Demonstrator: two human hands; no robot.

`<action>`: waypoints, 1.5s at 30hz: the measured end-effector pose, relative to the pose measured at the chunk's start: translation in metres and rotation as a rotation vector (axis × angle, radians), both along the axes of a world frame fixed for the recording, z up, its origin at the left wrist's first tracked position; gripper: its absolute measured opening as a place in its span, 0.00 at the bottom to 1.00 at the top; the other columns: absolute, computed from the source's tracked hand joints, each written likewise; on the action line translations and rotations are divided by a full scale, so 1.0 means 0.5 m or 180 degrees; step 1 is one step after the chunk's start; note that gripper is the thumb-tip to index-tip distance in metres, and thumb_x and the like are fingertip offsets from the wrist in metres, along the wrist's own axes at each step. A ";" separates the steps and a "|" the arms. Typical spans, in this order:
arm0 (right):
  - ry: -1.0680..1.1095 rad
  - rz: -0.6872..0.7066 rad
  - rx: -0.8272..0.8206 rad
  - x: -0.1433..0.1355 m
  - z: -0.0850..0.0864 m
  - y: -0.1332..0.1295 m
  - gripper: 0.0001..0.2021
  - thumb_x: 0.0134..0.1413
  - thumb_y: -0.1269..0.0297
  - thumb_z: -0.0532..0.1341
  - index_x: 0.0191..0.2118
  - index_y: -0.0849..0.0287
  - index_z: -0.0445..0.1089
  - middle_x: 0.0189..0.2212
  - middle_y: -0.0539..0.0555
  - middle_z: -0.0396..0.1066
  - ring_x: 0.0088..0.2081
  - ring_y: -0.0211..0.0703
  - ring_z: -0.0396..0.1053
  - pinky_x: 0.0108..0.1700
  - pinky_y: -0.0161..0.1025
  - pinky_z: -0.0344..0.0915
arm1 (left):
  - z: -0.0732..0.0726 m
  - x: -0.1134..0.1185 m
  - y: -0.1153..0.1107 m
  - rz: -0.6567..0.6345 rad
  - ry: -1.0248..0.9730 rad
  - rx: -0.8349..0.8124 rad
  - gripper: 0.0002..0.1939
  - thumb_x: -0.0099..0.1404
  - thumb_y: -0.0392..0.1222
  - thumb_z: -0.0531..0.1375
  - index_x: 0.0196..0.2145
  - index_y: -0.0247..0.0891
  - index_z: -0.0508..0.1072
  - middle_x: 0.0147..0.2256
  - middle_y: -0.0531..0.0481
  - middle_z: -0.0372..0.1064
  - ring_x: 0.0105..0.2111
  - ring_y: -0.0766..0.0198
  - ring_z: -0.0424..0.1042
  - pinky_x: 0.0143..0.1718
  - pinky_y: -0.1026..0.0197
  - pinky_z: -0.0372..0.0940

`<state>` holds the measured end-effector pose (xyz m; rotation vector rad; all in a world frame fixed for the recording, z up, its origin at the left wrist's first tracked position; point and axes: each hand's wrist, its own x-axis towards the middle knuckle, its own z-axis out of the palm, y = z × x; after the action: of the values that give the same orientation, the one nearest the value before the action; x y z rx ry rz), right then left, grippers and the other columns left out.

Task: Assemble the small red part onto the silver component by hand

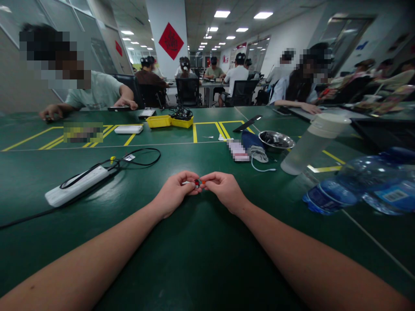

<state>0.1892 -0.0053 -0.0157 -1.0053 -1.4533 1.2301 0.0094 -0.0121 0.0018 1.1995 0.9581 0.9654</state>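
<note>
Both my hands meet near the middle of the green table (194, 250). Between the fingertips of my left hand (177, 192) is a small red and dark piece (197, 183), too small to make out well. My right hand (225, 190) pinches a small orange piece (203, 184) between thumb and forefinger. The two pieces are very close together; whether they touch cannot be seen. Both hands are raised a little over the table top.
A white power strip (78, 185) with black cable lies left. Yellow trays (158, 121) stand further back. To the right are a metal bowl (277, 141), a frosted bottle (311, 144), and blue-labelled plastic bottles (332, 194). People sit across the table and behind.
</note>
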 end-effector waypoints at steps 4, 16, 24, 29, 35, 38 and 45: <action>-0.0023 0.0039 0.0021 0.001 -0.001 0.000 0.08 0.49 0.68 0.62 0.36 0.63 0.73 0.32 0.56 0.77 0.34 0.43 0.76 0.41 0.42 0.71 | -0.002 0.001 0.000 -0.0035 0.0017 -0.0006 0.11 0.60 0.34 0.60 0.42 0.35 0.69 0.36 0.47 0.73 0.36 0.67 0.75 0.40 0.63 0.70; -0.0118 -0.0083 0.0005 -0.003 0.006 -0.001 0.08 0.50 0.67 0.60 0.35 0.63 0.75 0.28 0.55 0.77 0.32 0.43 0.75 0.39 0.41 0.71 | 0.001 0.003 0.001 0.0021 0.0256 0.0071 0.07 0.60 0.35 0.61 0.38 0.36 0.71 0.35 0.49 0.73 0.34 0.68 0.75 0.39 0.64 0.70; -0.0139 -0.0029 0.0068 -0.001 0.004 -0.001 0.09 0.51 0.68 0.59 0.36 0.63 0.76 0.29 0.56 0.77 0.33 0.43 0.75 0.39 0.41 0.71 | -0.003 0.002 0.001 0.0015 0.0286 0.0087 0.07 0.61 0.35 0.60 0.39 0.36 0.71 0.34 0.50 0.73 0.34 0.68 0.75 0.38 0.65 0.70; -0.0121 -0.0024 0.0049 -0.002 0.005 -0.001 0.09 0.51 0.68 0.59 0.36 0.63 0.76 0.29 0.55 0.77 0.32 0.42 0.75 0.39 0.40 0.71 | 0.002 0.004 -0.001 0.0015 0.0286 0.0092 0.07 0.61 0.34 0.61 0.39 0.35 0.71 0.35 0.49 0.73 0.34 0.68 0.75 0.38 0.65 0.70; -0.0124 -0.0005 0.0047 -0.002 0.004 0.000 0.10 0.51 0.69 0.59 0.37 0.63 0.76 0.30 0.56 0.77 0.32 0.42 0.75 0.38 0.40 0.71 | 0.002 0.003 -0.001 -0.0007 0.0211 0.0013 0.07 0.62 0.34 0.60 0.40 0.35 0.71 0.35 0.48 0.74 0.34 0.67 0.75 0.39 0.64 0.70; -0.0124 -0.0037 0.0010 -0.002 0.000 0.002 0.10 0.50 0.70 0.59 0.38 0.63 0.76 0.30 0.56 0.77 0.33 0.42 0.75 0.39 0.40 0.71 | -0.001 0.001 0.000 -0.0043 0.0081 -0.0061 0.07 0.63 0.35 0.58 0.41 0.34 0.71 0.36 0.47 0.74 0.35 0.67 0.75 0.41 0.64 0.70; -0.0015 0.0041 0.0011 -0.002 -0.001 0.000 0.08 0.47 0.69 0.63 0.36 0.63 0.74 0.31 0.56 0.77 0.34 0.43 0.76 0.40 0.41 0.72 | -0.003 -0.001 0.002 -0.0167 0.0143 0.0099 0.12 0.62 0.34 0.60 0.44 0.34 0.70 0.38 0.46 0.74 0.36 0.67 0.75 0.41 0.63 0.69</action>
<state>0.1883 -0.0054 -0.0161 -0.9983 -1.4672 1.2348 0.0090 -0.0110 0.0001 1.2710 0.9453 0.9179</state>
